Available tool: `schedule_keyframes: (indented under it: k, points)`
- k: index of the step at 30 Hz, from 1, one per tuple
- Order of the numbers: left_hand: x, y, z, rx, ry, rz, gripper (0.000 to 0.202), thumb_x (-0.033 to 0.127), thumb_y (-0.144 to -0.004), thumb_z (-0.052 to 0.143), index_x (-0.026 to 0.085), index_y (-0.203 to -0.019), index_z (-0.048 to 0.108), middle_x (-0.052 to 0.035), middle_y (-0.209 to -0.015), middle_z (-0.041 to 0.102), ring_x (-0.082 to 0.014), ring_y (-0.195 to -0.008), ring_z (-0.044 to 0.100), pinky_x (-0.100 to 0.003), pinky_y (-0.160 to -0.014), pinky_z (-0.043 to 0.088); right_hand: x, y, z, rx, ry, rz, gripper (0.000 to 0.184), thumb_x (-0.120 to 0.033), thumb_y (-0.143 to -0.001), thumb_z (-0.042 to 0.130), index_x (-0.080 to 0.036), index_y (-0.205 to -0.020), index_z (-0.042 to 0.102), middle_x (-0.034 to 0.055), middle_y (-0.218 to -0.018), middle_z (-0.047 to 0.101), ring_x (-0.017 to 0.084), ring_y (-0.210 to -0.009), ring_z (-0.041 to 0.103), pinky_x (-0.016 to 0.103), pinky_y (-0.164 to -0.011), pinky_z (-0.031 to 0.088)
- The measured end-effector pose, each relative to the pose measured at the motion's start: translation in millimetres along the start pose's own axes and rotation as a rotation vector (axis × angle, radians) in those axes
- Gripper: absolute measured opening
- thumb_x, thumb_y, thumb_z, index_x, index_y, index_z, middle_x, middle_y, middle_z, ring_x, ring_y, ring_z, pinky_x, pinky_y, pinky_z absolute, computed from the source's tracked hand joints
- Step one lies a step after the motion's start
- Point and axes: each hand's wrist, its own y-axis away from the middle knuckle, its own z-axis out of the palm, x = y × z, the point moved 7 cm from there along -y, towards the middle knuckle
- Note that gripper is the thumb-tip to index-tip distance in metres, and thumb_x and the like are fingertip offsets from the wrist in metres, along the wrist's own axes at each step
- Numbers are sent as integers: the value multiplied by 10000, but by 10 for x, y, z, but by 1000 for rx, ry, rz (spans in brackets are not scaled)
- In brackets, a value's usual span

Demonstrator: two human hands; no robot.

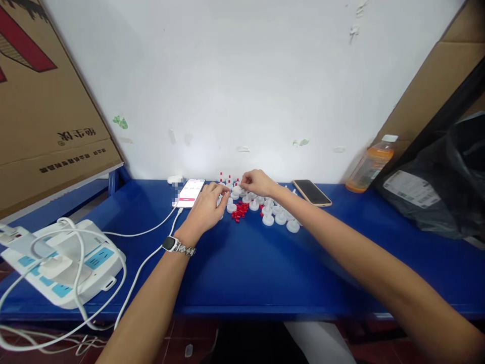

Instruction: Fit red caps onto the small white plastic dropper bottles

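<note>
My left hand (209,205) is bent over the left side of a group of white plastic nozzle caps (280,217), its thumb and fingers curled around a white nozzle cap, mostly hidden. My right hand (257,182) is above the back of the group with thumb and fingertips pinched together; whatever is between them is too small to make out. In front of the hands lies a loose pile of small red tip caps (240,212). Behind them stand several white nozzle caps with red tips (229,180) fitted on top.
A lit phone (190,193) on a charging cable lies left of my left hand. Another phone (312,192) lies to the right, near an orange drink bottle (370,164) and a dark plastic bag (435,177). A power strip (108,258) with tangled white cables covers the table's left end.
</note>
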Motion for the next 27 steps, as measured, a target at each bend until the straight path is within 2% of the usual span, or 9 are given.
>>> schedule_keyframes:
  k: [3,5,8,13,17,19,23,27]
  points:
    - [-13,-3,11,0,3,-7,315,383,-1012,394,200,-1062,646,-80,-1050,609,-251,-1029,556,-420,-934,457,22,18,-43,-3,-149,0,83,-203,-796,646,-138,-762,684,43,-674,722,145,-612,631,243,-590,442]
    - [-21,-5,12,3,-1,-7,311,383,-1010,401,197,-1043,649,-82,-1045,610,-253,-1027,557,-427,-937,455,12,45,-11,-60,-221,-12,115,-238,-802,644,-137,-774,689,36,-667,722,133,-580,616,236,-567,434]
    - [-27,-2,16,-2,-1,-7,313,391,-1007,402,197,-1033,647,-86,-1053,604,-253,-1023,557,-426,-926,461,-18,46,56,-128,-198,-25,114,-235,-800,643,-140,-762,693,22,-655,714,121,-562,596,231,-562,423]
    - [-37,9,25,-7,-13,-13,314,404,-1000,411,198,-1006,647,-87,-1034,595,-253,-1000,559,-423,-904,471,-75,-55,-21,23,35,-64,73,-148,-786,636,-137,-764,704,36,-697,703,140,-654,609,244,-631,424]
    - [-23,12,16,-1,-40,-4,313,395,-1001,404,202,-987,650,-86,-1025,595,-254,-992,559,-425,-898,470,-120,13,-121,158,32,-88,105,-169,-817,611,-142,-827,712,30,-744,700,133,-686,593,242,-665,422]
    - [-13,10,5,1,-46,-3,313,385,-1004,398,200,-987,649,-87,-1023,596,-253,-992,560,-423,-897,470,-151,67,-91,122,-11,-112,102,-176,-816,612,-143,-829,708,18,-732,691,124,-663,578,236,-653,418]
    - [-16,2,-17,12,-51,-18,306,377,-1004,401,198,-979,647,-87,-1014,597,-253,-981,559,-423,-886,470,-212,83,58,-29,2,-165,96,-131,-796,609,-139,-807,704,12,-722,688,117,-649,572,227,-646,411]
    - [-35,1,4,-4,-52,-31,307,386,-996,415,195,-978,655,-91,-1013,599,-261,-974,552,-435,-883,468,-227,-8,72,-1,147,-185,144,-105,-798,579,-144,-815,717,45,-806,722,140,-706,599,241,-684,416]
